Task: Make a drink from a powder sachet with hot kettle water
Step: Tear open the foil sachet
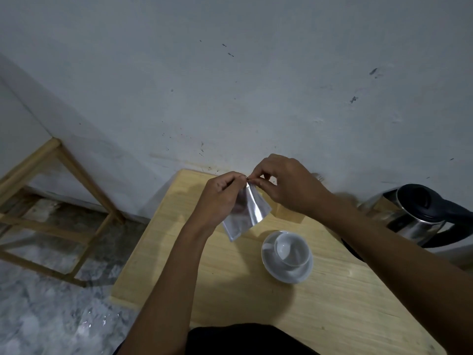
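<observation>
A silver foil sachet (pixel 247 213) hangs above the wooden table (pixel 230 290), pinched at its top edge by both hands. My left hand (pixel 220 198) grips the top left corner and my right hand (pixel 284 183) grips the top right beside it. Below and to the right, a white cup (pixel 291 248) stands upright and looks empty on a white saucer (pixel 284 274). A steel kettle (pixel 419 213) with a black lid and handle stands at the table's far right edge, partly behind my right forearm.
A wall rises directly behind the table. A bare wooden frame (pixel 58 201) stands on the mottled floor to the left. A dark strip lies on the table by the kettle, mostly hidden under my right arm.
</observation>
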Motion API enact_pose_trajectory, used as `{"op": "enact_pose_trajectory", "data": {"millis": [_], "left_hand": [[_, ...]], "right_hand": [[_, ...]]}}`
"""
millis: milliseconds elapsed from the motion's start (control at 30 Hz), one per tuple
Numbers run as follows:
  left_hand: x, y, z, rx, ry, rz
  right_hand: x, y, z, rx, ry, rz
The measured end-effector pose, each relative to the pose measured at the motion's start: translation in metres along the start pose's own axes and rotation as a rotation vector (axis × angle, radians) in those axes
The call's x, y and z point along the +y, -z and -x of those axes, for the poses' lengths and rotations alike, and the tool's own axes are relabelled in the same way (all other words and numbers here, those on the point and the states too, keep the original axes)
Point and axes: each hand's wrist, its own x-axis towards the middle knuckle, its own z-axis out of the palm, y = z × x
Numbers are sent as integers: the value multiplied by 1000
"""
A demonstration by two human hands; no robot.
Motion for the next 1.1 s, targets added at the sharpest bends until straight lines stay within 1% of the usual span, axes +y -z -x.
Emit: {"op": "enact_pose_trajectory", "data": {"millis": [133, 200, 267, 467, 600, 700, 833, 933, 1100], "left_hand": [[-3, 2, -4, -20, 27, 43], [-5, 5, -7, -8, 42, 45], [-4, 8, -8, -7, 40, 47], [-4, 17, -11, -84, 18, 11], [-4, 18, -8, -178, 42, 130], [-7, 16, -8, -218, 46, 125], [-16, 14, -9, -191, 51, 83], [-22, 18, -12, -164, 69, 116], [-35, 27, -14, -122, 75, 102]], "right_hand": [[1, -3, 5, 116, 172, 158], [-2, -3, 7, 157, 258, 199], [-5, -4, 9, 172, 296, 224], [-1, 0, 8, 213, 148, 184], [-5, 2, 6, 216, 136, 160], [-7, 2, 6, 218, 130, 143], [-9, 2, 6, 211, 133, 144], [-6, 2, 12, 204, 71, 146], [4, -2, 37, 335, -64, 80]]}}
